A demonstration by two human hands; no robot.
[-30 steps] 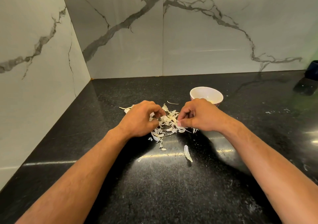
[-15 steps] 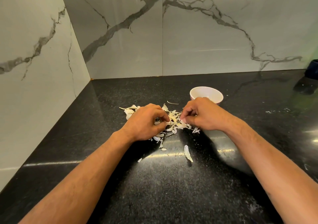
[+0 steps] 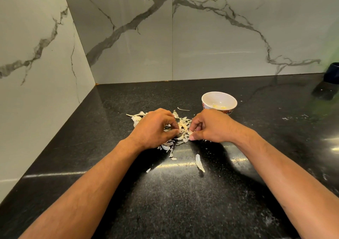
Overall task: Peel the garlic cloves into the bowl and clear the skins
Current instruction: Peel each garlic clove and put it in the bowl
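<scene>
A pile of pale garlic skins (image 3: 181, 125) lies on the black counter between my hands. My left hand (image 3: 156, 128) is curled over the pile's left side, its fingertips pinching skins. My right hand (image 3: 211, 127) sits on the pile's right side, thumb and fingers pinching a small white piece of skin. A white bowl (image 3: 207, 99) with a patterned outside stands just behind my right hand, and a few yellowish peeled cloves (image 3: 219, 107) lie in it. Whether an unpeeled clove is in the pile is hidden by my fingers.
Loose skins lie apart from the pile: a long one (image 3: 199, 162) nearer to me, a thin sliver (image 3: 183, 109) behind. Marble walls close the counter at the left and back. A dark container (image 3: 332, 72) stands at the far right edge.
Both hands have shifted slightly among the skins, the left a little to the right. The pile has been gathered closer between the fingertips. The bowl has not moved.
</scene>
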